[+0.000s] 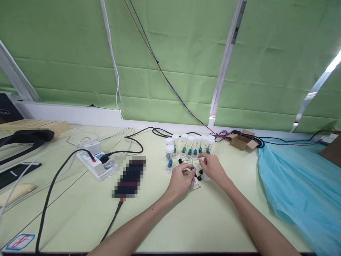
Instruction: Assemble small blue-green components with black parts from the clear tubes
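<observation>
The left hand (182, 179) was almost closed, its thumb and forefinger pinching a small blue piece (192, 168) just in front of the jars (183, 147). The right hand (213, 167) was bent inward from the other side, thumb and forefinger close together near the jars; whether it had hold of anything I could not tell. The two hands were apart, with the blue piece at the left fingertips between them.

The jars stood upright on the worktop (186, 227), clear with white lids, most of them in a line beyond the hands and one nearer, to the left of the left hand. Blue or green pieces with thin metal stems showed inside them. Small black parts (199, 178) lay between and around the hands. A white cap (195, 181) sat beside the left fingers, partly hidden, and a bent metal rod (197, 187) lay just in front of it.

Farther left was a dark device (130, 176), its outline pixelated, with a black cable (113, 220) running from its near end. Beyond it to the left lay a power strip (99, 169) with plugs in it. To the right, a blue sheet (295, 177) spread over the worktop, and a small open carton (241, 142) stood near the wall end of it. Green blinds (170, 92) hung behind.
</observation>
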The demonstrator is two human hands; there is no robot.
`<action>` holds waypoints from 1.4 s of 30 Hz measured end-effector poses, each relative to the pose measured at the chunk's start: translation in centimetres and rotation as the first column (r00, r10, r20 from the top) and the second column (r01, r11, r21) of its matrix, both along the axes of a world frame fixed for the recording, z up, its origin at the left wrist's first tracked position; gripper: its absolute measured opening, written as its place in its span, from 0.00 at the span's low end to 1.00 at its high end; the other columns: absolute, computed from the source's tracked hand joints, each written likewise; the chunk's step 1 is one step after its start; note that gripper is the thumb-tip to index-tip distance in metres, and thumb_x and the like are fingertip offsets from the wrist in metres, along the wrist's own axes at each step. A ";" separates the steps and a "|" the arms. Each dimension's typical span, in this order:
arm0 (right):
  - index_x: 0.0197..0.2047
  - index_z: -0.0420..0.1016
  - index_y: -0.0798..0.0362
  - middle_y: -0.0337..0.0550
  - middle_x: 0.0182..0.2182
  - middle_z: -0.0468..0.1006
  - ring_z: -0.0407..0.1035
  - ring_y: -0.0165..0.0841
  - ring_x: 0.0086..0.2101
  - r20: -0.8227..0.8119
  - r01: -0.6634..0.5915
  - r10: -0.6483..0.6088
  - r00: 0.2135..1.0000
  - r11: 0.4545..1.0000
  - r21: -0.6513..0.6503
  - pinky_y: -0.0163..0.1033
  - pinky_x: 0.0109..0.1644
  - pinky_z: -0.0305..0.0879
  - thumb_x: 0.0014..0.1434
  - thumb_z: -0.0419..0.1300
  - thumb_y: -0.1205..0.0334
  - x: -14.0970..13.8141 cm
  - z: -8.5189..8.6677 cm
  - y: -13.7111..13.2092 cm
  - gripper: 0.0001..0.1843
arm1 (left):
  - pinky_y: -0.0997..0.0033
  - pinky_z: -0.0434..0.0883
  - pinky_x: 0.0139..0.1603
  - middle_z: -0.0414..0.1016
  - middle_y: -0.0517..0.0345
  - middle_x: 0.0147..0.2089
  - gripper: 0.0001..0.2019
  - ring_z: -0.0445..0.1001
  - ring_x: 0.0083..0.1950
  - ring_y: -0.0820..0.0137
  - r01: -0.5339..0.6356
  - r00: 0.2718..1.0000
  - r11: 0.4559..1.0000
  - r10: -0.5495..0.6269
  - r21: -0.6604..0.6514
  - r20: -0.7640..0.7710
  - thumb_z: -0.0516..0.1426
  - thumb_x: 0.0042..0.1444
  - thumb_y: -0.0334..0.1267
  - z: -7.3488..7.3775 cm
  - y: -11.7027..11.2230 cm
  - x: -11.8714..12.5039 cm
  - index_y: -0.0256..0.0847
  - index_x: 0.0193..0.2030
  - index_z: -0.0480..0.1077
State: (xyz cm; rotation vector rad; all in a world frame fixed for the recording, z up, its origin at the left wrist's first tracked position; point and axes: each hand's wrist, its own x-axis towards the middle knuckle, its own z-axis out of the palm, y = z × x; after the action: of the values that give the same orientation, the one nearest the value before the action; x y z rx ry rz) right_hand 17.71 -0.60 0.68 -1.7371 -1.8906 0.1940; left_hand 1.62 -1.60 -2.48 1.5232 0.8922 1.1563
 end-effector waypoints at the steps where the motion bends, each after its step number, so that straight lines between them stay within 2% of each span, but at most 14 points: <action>1: 0.46 0.76 0.55 0.44 0.26 0.76 0.70 0.35 0.31 0.081 0.030 -0.028 0.996 0.999 -0.028 0.36 0.36 0.59 0.61 0.49 0.64 -0.1 0.0 0.1 0.16 | 0.72 0.68 0.24 0.73 0.57 0.25 0.15 0.71 0.20 0.71 -0.011 1.000 1.000 0.011 0.010 -0.007 0.60 0.52 0.49 -0.1 0.1 0.0 0.36 0.35 0.73; 5: 0.55 0.72 0.52 0.55 0.42 0.77 0.71 0.42 0.44 0.288 0.129 -0.072 0.955 0.974 -0.185 0.38 0.39 0.60 0.60 0.48 0.69 -0.6 0.1 0.6 0.22 | 0.72 0.68 0.23 0.75 0.53 0.32 0.14 0.72 0.20 0.72 -0.036 0.998 0.998 0.038 0.043 -0.043 0.59 0.53 0.47 0.0 0.1 0.0 0.36 0.34 0.73; 9: 0.58 0.68 0.54 0.59 0.49 0.74 0.71 0.44 0.48 0.326 0.181 -0.082 0.942 0.941 -0.287 0.39 0.41 0.62 0.58 0.50 0.72 -0.7 0.0 1.4 0.25 | 0.73 0.68 0.22 0.76 0.51 0.35 0.14 0.72 0.20 0.73 -0.044 0.998 0.997 0.047 0.056 -0.051 0.59 0.53 0.46 0.2 -0.1 0.0 0.36 0.33 0.73; 19: 0.58 0.68 0.52 0.57 0.50 0.73 0.70 0.43 0.48 0.322 0.217 -0.100 0.941 0.912 -0.349 0.39 0.42 0.63 0.58 0.52 0.71 -0.7 -0.7 2.2 0.24 | 0.74 0.68 0.22 0.76 0.51 0.36 0.13 0.72 0.20 0.73 -0.032 0.998 0.999 0.034 0.039 -0.047 0.59 0.53 0.46 0.1 -0.2 0.0 0.36 0.34 0.73; 23: 0.57 0.69 0.52 0.57 0.49 0.73 0.70 0.43 0.48 0.309 0.212 -0.105 0.945 0.917 -0.337 0.40 0.42 0.62 0.58 0.51 0.70 -0.8 -0.8 2.1 0.23 | 0.73 0.68 0.22 0.76 0.50 0.37 0.13 0.72 0.21 0.73 -0.031 0.998 0.998 0.034 0.051 -0.048 0.59 0.53 0.45 0.1 -0.2 0.0 0.36 0.34 0.73; 33: 0.54 0.71 0.53 0.55 0.47 0.73 0.69 0.41 0.48 0.257 0.182 -0.111 0.960 0.944 -0.275 0.38 0.43 0.60 0.61 0.49 0.69 -0.5 -1.2 1.8 0.20 | 0.72 0.68 0.23 0.76 0.52 0.33 0.12 0.72 0.20 0.73 -0.036 0.997 0.998 0.039 0.045 -0.067 0.58 0.54 0.45 0.1 -0.2 0.0 0.36 0.34 0.73; 42: 0.48 0.73 0.53 0.53 0.44 0.75 0.67 0.41 0.48 0.204 0.151 -0.102 0.974 0.959 -0.241 0.37 0.41 0.58 0.58 0.51 0.69 -0.3 -1.8 2.1 0.17 | 0.72 0.69 0.24 0.75 0.55 0.28 0.11 0.73 0.20 0.71 -0.032 0.994 0.999 0.036 0.042 -0.106 0.57 0.54 0.43 0.4 -0.4 0.0 0.35 0.35 0.72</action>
State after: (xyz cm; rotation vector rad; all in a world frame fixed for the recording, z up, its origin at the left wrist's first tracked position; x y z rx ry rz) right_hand 17.39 1.52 -1.16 -2.1097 -1.9477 0.2389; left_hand 1.57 -2.01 -2.06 1.6206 0.9743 1.1322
